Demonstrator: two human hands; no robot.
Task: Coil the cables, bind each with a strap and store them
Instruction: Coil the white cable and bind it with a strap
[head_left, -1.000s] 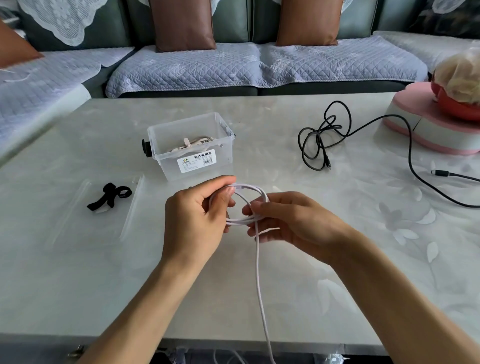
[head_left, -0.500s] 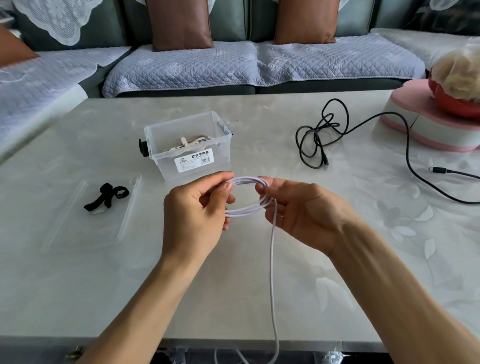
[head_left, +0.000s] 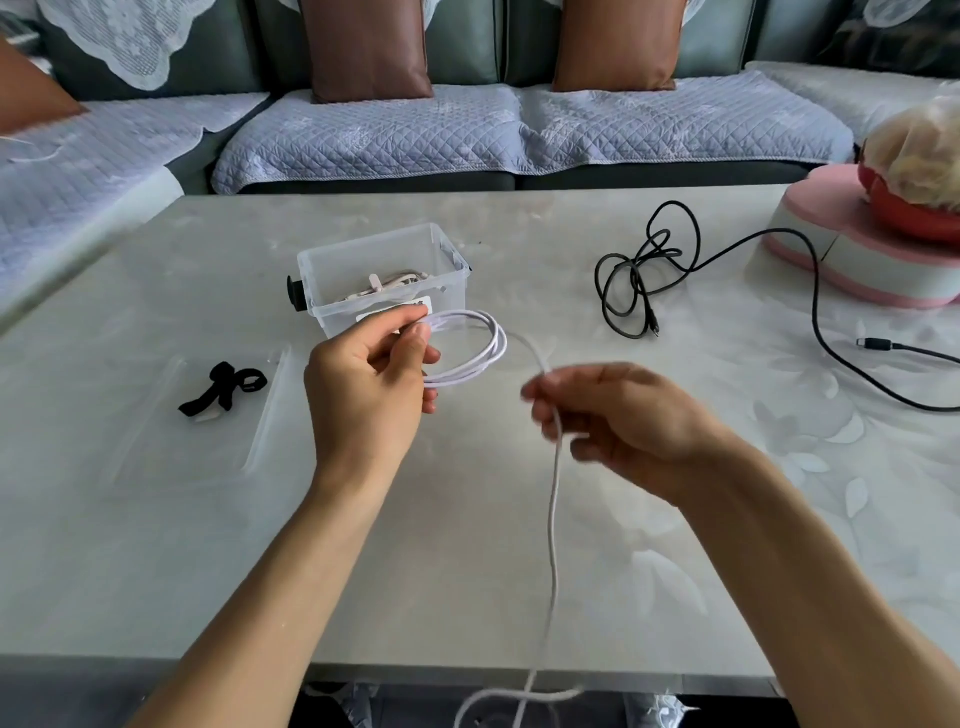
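One camera on my head looks forward and down, close over my hands, across the worktop (head_left: 467, 545) toward the sofa (head_left: 415, 130).

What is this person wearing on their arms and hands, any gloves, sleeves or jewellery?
Nothing shows. The left hand and right hand are bare, with no gloves, rings, watch or bracelets. Both forearms are uncovered up to the edge of the picture, so no sleeve is in view. The right hand is slightly blurred.

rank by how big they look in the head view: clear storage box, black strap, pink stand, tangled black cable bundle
1. pink stand, partly cut off by the frame edge
2. clear storage box
3. tangled black cable bundle, close to the box in spread, so unsure
4. black strap
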